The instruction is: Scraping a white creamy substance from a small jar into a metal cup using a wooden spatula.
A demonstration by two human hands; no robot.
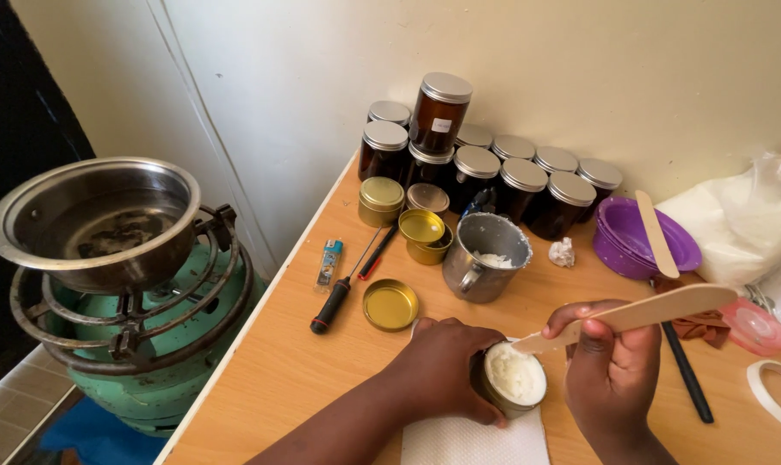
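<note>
My left hand [446,366] grips the side of a small gold tin [513,381] filled with white waxy paste, which stands on a white paper towel [472,441]. My right hand [610,362] holds a flat wooden stick [640,314], its tip resting at the tin's far rim. Just behind stands a metal mug [485,257] with white residue inside. A loose gold lid [390,305] lies to the left of my left hand.
Several dark jars with silver lids [494,164] line the wall. Gold tins [403,215], a lighter [328,263] and a screwdriver [339,297] lie left. Purple bowls [640,241] with a stick, a white bag [739,220] and tape [774,392] sit right. A pot [93,220] rests on a gas burner [149,344] off the table's left edge.
</note>
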